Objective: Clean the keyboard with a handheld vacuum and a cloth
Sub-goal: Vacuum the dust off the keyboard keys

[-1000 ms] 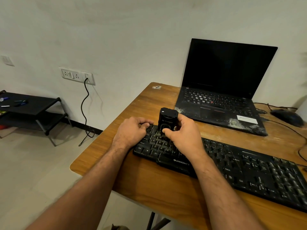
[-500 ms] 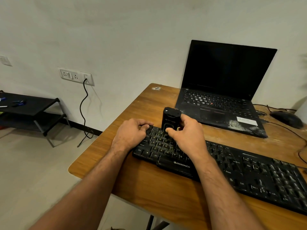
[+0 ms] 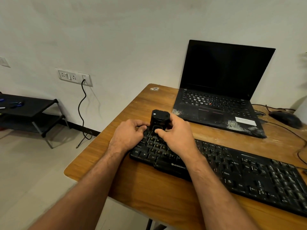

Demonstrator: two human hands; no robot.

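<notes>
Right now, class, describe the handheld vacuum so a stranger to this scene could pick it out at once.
Find the wooden desk and the long black keyboard lying across it. At the keyboard's left end, the right hand grips the handheld vacuum. It is a small black boxy block standing upright on the keys, unlike the flat laptop behind it.
</notes>
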